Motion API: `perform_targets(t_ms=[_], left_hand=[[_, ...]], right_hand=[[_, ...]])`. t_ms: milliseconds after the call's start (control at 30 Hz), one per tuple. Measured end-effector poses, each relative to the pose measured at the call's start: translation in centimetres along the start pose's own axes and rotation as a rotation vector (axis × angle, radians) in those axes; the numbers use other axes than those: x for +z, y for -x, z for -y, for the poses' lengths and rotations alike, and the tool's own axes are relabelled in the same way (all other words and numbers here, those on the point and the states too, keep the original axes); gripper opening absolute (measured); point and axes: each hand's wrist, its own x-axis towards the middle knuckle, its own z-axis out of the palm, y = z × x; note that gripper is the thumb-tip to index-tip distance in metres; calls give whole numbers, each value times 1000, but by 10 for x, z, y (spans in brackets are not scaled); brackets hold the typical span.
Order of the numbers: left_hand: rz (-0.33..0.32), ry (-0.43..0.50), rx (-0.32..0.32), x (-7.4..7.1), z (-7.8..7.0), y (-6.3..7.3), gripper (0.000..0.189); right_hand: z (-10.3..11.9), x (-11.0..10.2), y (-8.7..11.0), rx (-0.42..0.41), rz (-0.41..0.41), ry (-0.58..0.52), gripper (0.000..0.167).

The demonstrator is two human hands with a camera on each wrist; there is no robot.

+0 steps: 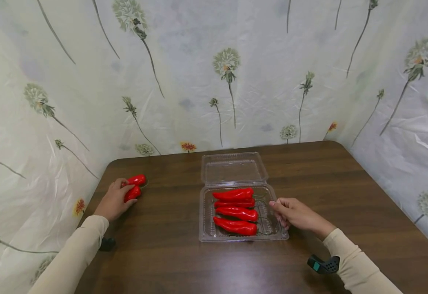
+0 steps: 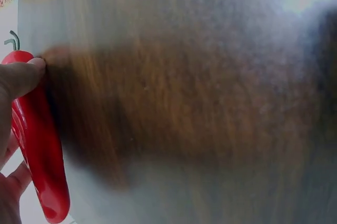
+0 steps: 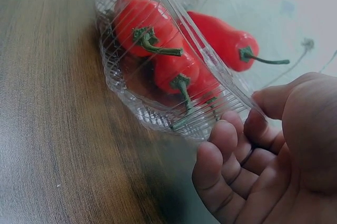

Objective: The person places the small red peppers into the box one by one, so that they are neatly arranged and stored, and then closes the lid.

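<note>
At the table's left side my left hand (image 1: 113,201) grips a red pepper (image 1: 132,193). A second red pepper (image 1: 136,179) lies just beyond it. In the left wrist view the thumb presses on the held pepper (image 2: 39,140) near its green stem, with fingers behind it. My right hand (image 1: 295,212) pinches the right rim of a clear plastic clamshell container (image 1: 201,218), whose lid (image 1: 233,168) is folded back. Several red peppers (image 1: 236,213) lie side by side in its base, stems toward the right hand. The right wrist view shows thumb and fingers (image 3: 221,134) at the rim.
The brown wooden table (image 1: 169,253) has its far edge against a floral curtain (image 1: 184,73), which also hangs along both sides. A dark wrist strap (image 1: 324,264) hangs at the right sleeve, and another dark piece (image 1: 107,244) at the left.
</note>
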Motion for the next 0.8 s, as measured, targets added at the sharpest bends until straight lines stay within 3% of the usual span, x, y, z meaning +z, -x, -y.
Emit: perform_targets(t_ms=[200, 533, 800], left_hand=[[15, 14, 25, 4, 2, 1, 52], [68, 84, -8, 4, 2, 1, 52], [58, 141, 21, -1, -12, 3, 50]], right_hand=[[-1, 0, 0, -3, -2, -5, 42], [-2, 0, 0, 1, -5, -11, 42], [-2, 1, 0, -11, 4, -18, 42]])
